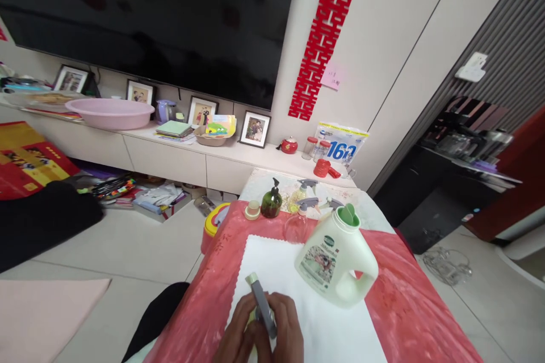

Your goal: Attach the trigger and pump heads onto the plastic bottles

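Low over the white sheet [264, 261], both my hands are closed around a spray bottle whose grey spray head [260, 300] with a pale green nozzle sticks up between them. My left hand [235, 332] wraps its left side, and my right hand [288, 323] curls round the right side. Most of the bottle's body is hidden by my fingers. To the right of the hands stands a large pale green detergent jug [340, 261], its mouth uncapped with a green spout showing. Behind the sheet is a clear spray bottle [296, 227] with a grey trigger.
On the red table cover [409, 283] stand a dark green pump bottle [271, 202] and a pale green cap [252, 210]. More spray bottles [298, 195] are behind. The white cabinet [170, 161] beyond carries a pink basin [111, 113], photo frames and jars. A yellow-and-red stool [210, 224] is left.
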The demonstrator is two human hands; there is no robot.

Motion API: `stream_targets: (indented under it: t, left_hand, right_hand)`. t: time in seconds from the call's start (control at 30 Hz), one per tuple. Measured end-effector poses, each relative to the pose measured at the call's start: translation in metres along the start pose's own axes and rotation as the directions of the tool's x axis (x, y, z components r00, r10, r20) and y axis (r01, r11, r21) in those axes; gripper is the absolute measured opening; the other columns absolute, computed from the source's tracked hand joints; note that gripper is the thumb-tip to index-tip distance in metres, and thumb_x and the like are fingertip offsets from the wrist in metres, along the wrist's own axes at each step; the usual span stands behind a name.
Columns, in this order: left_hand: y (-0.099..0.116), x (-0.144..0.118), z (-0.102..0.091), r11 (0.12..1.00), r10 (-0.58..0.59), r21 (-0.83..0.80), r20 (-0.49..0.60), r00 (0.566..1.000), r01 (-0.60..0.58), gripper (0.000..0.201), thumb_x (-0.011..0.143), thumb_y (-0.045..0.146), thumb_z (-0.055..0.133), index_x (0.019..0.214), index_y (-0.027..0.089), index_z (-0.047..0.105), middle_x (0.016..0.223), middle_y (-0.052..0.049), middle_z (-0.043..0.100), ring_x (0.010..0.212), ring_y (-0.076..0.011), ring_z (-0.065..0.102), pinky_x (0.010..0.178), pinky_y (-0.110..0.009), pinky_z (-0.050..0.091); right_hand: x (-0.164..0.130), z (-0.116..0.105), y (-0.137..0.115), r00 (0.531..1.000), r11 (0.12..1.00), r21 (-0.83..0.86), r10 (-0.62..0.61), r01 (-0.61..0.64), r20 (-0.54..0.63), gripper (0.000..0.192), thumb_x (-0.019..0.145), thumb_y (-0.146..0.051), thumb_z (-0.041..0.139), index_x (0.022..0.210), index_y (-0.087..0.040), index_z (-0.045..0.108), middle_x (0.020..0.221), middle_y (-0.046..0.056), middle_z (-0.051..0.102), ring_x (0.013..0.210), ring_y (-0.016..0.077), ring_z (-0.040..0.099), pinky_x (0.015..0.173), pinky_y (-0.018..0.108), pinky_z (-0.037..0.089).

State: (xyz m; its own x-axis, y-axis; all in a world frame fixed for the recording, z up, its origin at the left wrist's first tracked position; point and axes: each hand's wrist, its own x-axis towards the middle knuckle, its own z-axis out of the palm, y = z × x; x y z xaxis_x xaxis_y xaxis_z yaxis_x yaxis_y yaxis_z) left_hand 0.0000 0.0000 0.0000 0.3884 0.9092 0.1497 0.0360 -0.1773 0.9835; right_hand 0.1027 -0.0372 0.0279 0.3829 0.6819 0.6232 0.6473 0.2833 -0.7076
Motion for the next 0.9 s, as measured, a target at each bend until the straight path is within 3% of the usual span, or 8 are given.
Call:
stream_targets:
  t: [0.13, 0.27, 0.47, 0.57, 0.63, 0.77, 0.9]
  left_hand:
    - [-0.009, -0.006, -0.007, 0.995, -0.065, 0.085, 0.088, 0.994, 0.058, 0.055, 0.101, 0.056, 0.043, 0.145, 0.026, 0.055, 0.158, -0.011, 0.051, 0.146, -0.0282, 0.048, 0.125, -0.050, 0.037]
    - [-0.029, -0.012, -0.014, 0.982, -0.046, 0.187, 0.124, 0.991, 0.023, 0.055, 0.103, 0.051, 0.043, 0.150, 0.025, 0.050, 0.161, -0.010, 0.048, 0.150, -0.0284, 0.044, 0.126, -0.053, 0.035]
    - [-0.038, 0.005, -0.026, 0.904, 0.132, 0.385, 0.155, 0.979, -0.183, 0.039, 0.102, 0.036, 0.045, 0.135, 0.025, 0.063, 0.144, -0.010, 0.063, 0.135, -0.0265, 0.060, 0.115, -0.050, 0.051]
    - [-0.043, 0.022, -0.029, 0.824, 0.235, 0.482, 0.184, 0.954, -0.296, 0.037, 0.100, 0.030, 0.045, 0.130, 0.024, 0.066, 0.138, -0.010, 0.067, 0.128, -0.0249, 0.064, 0.110, -0.047, 0.055]
    - [-0.050, 0.033, -0.030, 0.764, 0.282, 0.544, 0.203, 0.938, -0.347, 0.037, 0.099, 0.028, 0.045, 0.129, 0.024, 0.066, 0.136, -0.010, 0.067, 0.128, -0.0255, 0.063, 0.109, -0.048, 0.055]
    - [-0.063, 0.052, -0.029, 0.664, 0.312, 0.634, 0.248, 0.917, -0.397, 0.037, 0.098, 0.028, 0.046, 0.129, 0.022, 0.065, 0.137, -0.012, 0.067, 0.128, -0.0280, 0.062, 0.109, -0.052, 0.054]
    - [-0.069, 0.058, -0.028, 0.624, 0.302, 0.675, 0.256, 0.918, -0.394, 0.038, 0.099, 0.033, 0.045, 0.128, 0.018, 0.065, 0.136, -0.015, 0.066, 0.127, -0.0307, 0.063, 0.107, -0.054, 0.053]
  right_hand:
    - [0.002, -0.018, -0.005, 0.990, 0.994, 0.000, 0.113, -0.113, 0.082, 0.022, 0.098, -0.020, 0.053, 0.117, -0.024, 0.063, 0.107, 0.003, 0.060, 0.095, 0.0143, 0.061, 0.082, 0.023, 0.052]
    - [0.006, -0.042, -0.015, 0.977, 0.980, 0.002, 0.198, -0.199, 0.079, 0.016, 0.097, -0.023, 0.061, 0.112, -0.023, 0.066, 0.100, 0.001, 0.062, 0.086, 0.0117, 0.060, 0.076, 0.019, 0.051]
    - [0.013, -0.097, -0.035, 0.931, 0.931, -0.032, 0.361, -0.363, -0.052, 0.029, 0.099, -0.045, 0.062, 0.113, -0.020, 0.068, 0.096, 0.003, 0.065, 0.081, 0.0146, 0.061, 0.074, 0.021, 0.050]
    - [0.014, -0.140, -0.037, 0.936, 0.930, -0.127, 0.332, -0.346, -0.118, 0.035, 0.094, -0.050, 0.068, 0.105, -0.017, 0.070, 0.090, 0.004, 0.067, 0.076, 0.0159, 0.063, 0.066, 0.021, 0.050]
    - [0.016, -0.171, -0.036, 0.926, 0.906, -0.234, 0.303, -0.353, -0.225, 0.040, 0.091, -0.055, 0.070, 0.105, -0.017, 0.072, 0.092, 0.005, 0.067, 0.077, 0.0168, 0.063, 0.065, 0.022, 0.049]
    - [0.035, -0.225, -0.026, 0.835, 0.766, -0.423, 0.259, -0.484, -0.486, 0.058, 0.079, -0.071, 0.073, 0.099, -0.016, 0.073, 0.080, 0.005, 0.064, 0.068, 0.0166, 0.053, 0.058, 0.024, 0.038]
    - [0.073, -0.262, 0.010, 0.762, 0.692, -0.420, 0.297, -0.587, -0.576, 0.057, 0.074, -0.069, 0.069, 0.095, -0.016, 0.071, 0.072, 0.002, 0.058, 0.066, 0.0146, 0.047, 0.062, 0.026, 0.034]
